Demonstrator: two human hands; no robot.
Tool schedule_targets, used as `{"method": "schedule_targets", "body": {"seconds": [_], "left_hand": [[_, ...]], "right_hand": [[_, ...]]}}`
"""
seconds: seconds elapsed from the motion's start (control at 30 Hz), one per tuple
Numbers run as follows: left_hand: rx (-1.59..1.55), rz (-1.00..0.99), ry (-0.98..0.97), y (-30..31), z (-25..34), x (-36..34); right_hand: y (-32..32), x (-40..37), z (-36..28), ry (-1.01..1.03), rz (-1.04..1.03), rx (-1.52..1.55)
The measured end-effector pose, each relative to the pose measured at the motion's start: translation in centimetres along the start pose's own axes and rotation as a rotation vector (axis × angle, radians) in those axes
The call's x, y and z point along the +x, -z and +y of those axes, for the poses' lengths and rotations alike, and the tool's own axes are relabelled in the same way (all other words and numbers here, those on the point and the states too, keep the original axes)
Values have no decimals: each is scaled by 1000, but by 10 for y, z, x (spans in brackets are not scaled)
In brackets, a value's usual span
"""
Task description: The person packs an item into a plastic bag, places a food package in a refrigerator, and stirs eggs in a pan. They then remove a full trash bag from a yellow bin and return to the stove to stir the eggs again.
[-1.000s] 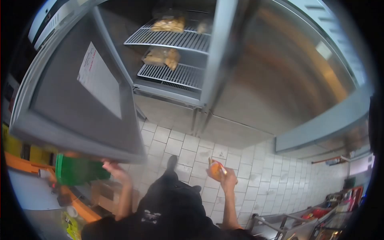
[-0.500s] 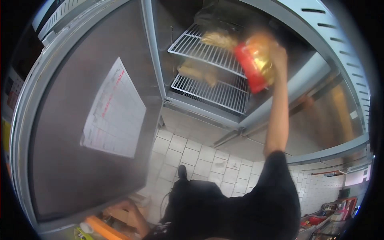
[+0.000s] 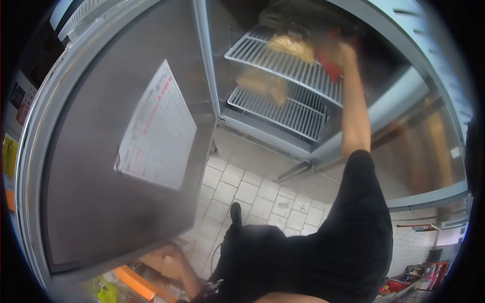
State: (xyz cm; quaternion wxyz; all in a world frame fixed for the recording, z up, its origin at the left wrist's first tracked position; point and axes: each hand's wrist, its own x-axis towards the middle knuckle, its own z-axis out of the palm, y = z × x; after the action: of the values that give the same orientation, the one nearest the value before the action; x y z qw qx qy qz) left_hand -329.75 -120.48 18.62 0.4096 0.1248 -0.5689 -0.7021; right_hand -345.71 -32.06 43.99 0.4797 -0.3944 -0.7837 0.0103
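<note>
Deep in the open fridge, my right hand (image 3: 346, 51) is closed on a shiny red and gold plastic bag (image 3: 331, 63) above the upper wire shelf (image 3: 283, 63). The bag is dim and blurred, and its contents cannot be made out. Beside it on that shelf lies a clear bag of pale yellow food (image 3: 292, 47). On the lower wire shelf (image 3: 275, 113) sit more bagged pale items (image 3: 261, 86). My left hand (image 3: 171, 251) is at the near edge of the open fridge door (image 3: 116, 212), its fingers mostly hidden there.
A printed sheet (image 3: 159, 131) is fixed to the door's inside. White floor tiles (image 3: 247, 192) lie below, with my dark shoe (image 3: 236, 214) on them. An orange edge (image 3: 139, 283) and cardboard (image 3: 159, 262) show at lower left. Red crates (image 3: 396, 286) stand at lower right.
My right hand has moved deeper into the fridge with the red and gold bag, from the shelf's front towards the back. The left hand stays by the door edge. The view has shifted slightly.
</note>
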Motion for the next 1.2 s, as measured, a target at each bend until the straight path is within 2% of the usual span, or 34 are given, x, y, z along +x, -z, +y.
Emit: {"method": "schedule_targets", "body": {"seconds": [0.03, 0.1, 0.13, 0.17, 0.2, 0.23, 0.27, 0.3, 0.33, 0.37, 0.4, 0.43, 0.5, 0.57, 0.6, 0.63, 0.67, 0.73, 0.77, 0.83, 0.9, 0.93, 1.0, 1.03, 1.07, 1.13, 1.17, 1.2], "left_hand": [[7, -13, -2, -14, 20, -16], [164, 112, -6, -52, 71, -67], [162, 109, -11, -49, 83, -85], [330, 88, 93, -41, 95, -105], [497, 71, 201, -32, 106, -127], [660, 54, 312, -24, 115, -151], [295, -223, -25, -12, 112, -178], [-74, -485, -364, -9, 113, -206], [-12, -511, -200, -3, 114, -235], [54, -538, -37, 2, 124, -259], [34, -837, 33, -19, 136, -266], [12, -1132, 108, -34, 149, -270], [-38, -1307, 254, -82, 166, -293], [61, -1508, 10, -123, 183, -307], [-28, -1533, -147, -142, 182, -310], [-115, -1537, -310, -154, 180, -311], [-85, -1471, -307, -156, 177, -309], [-127, -1536, -475, -149, 164, -290], [-77, -1460, -464, -144, 148, -269], [50, -1988, -110, -123, 102, -219], [187, -1927, 89, -89, 47, -172], [279, -1827, 82, -68, 13, -156], [402, -1633, 93, -31, -43, -96], [587, -1631, 214, -12, -61, -66], [741, -1631, 375, 6, -76, -50], [830, -1544, 397, 23, -104, 10], [846, -1521, 406, 22, -112, 41], [826, -1455, 398, 24, -124, 72]], "right_hand": [[62, -60, -57, 92, 273, 153], [135, -118, -89, 150, 74, 116], [157, -153, -94, 244, 130, 374], [178, -194, -95, 343, 185, 633], [212, -244, -97, 297, 16, 769], [267, -291, -99, 197, -283, 902], [298, -333, -87, 317, -406, 958], [327, -369, -73, 224, -643, 1099], [342, -402, -55, 251, -727, 1175], [361, -433, -37, 155, -780, 1288], [363, -445, -27, 58, -833, 1401], [373, -457, -19, 75, -841, 1414], [381, -473, -9, -150, -799, 1648], [349, -490, 26, -100, -728, 1451], [331, -492, 41, -59, -693, 1302], [348, -473, 21, -93, -525, 1155], [332, -473, 20, -214, -283, 939], [326, -457, 21, -254, -214, 884], [329, -451, 5, -169, -85, 797], [323, -469, -21, -265, 2, 699], [297, -513, -35, -184, -7, 724], [280, -538, -52, -202, -66, 720], [229, -607, -56, -177, -357, 649], [201, -646, -49, -189, -563, 599], [176, -685, -45, -119, -683, 501], [98, -762, 5, -32, -1080, 361], [53, -803, 38, -162, -1387, 732], [40, -792, 15, -137, -1436, 696]]}}
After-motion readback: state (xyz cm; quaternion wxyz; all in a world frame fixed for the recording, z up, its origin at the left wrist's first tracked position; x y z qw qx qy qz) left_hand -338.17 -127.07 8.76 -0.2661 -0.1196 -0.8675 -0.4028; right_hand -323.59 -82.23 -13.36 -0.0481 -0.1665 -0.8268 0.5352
